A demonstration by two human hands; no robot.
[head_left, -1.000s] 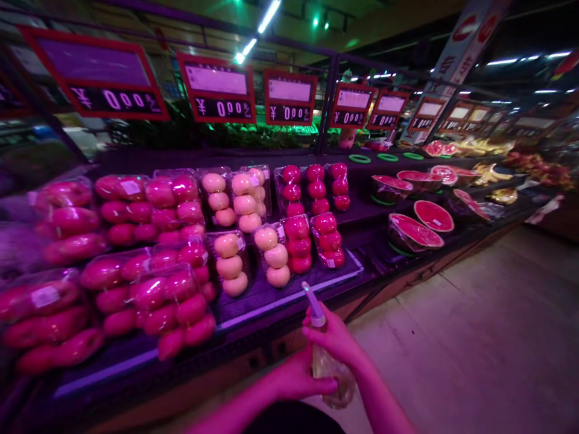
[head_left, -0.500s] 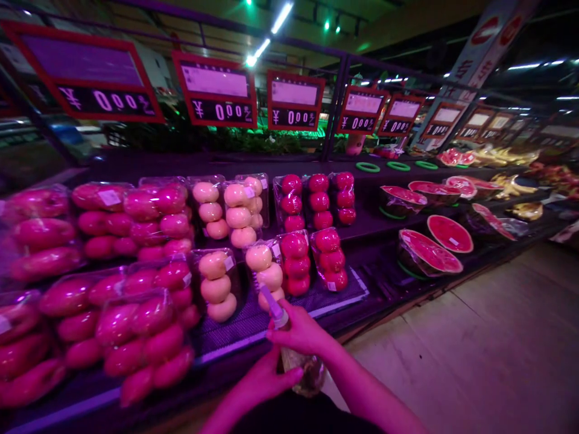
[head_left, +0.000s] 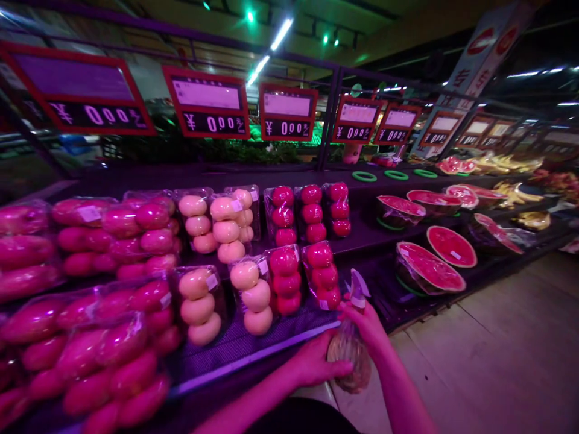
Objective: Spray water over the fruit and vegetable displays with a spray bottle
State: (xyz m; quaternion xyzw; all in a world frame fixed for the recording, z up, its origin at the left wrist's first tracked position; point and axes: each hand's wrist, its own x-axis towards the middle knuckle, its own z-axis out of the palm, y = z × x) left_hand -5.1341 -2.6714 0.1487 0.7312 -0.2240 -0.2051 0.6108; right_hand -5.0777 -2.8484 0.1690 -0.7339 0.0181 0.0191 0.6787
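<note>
Clear plastic spray bottle (head_left: 350, 361) with pale trigger head (head_left: 358, 289) is held about upright by both hands, in front of dark shelf edge. Body is seen rounded, wide at bottom, narrower toward neck; lower part is tinted yellowish-brown under pink light. Neck is gripped by right hand (head_left: 365, 322), fingers closed; lower body is clasped by left hand (head_left: 319, 361), thumb laid across front. Film-wrapped red round fruits (head_left: 323, 274) are placed just behind; cut red watermelon halves (head_left: 429, 265) are displayed to right.
</note>
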